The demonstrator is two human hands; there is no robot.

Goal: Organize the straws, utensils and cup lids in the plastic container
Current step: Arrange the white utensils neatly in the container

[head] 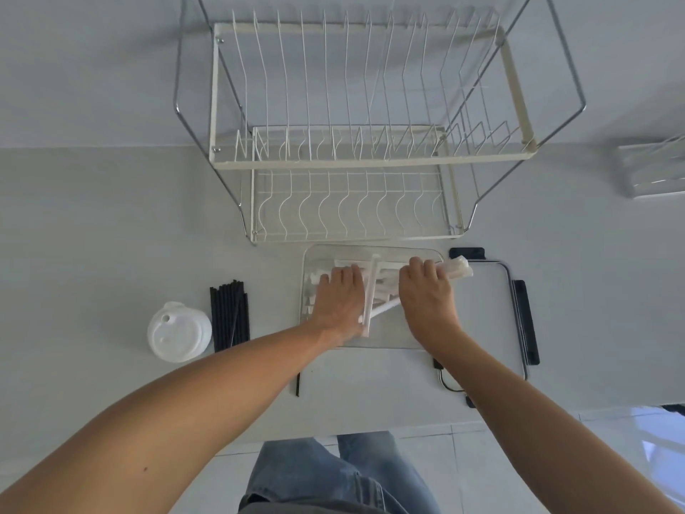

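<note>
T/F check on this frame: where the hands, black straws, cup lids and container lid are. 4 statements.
1. Both hands are inside the clear plastic container. True: left hand and right hand lie on the white wrapped straws.
2. The black straws lie in the container. False: they lie on the table, left of it.
3. The white round cup lids sit left of the black straws. True.
4. The container's lid is closed over it. False: it lies underneath, showing at the right.
</note>
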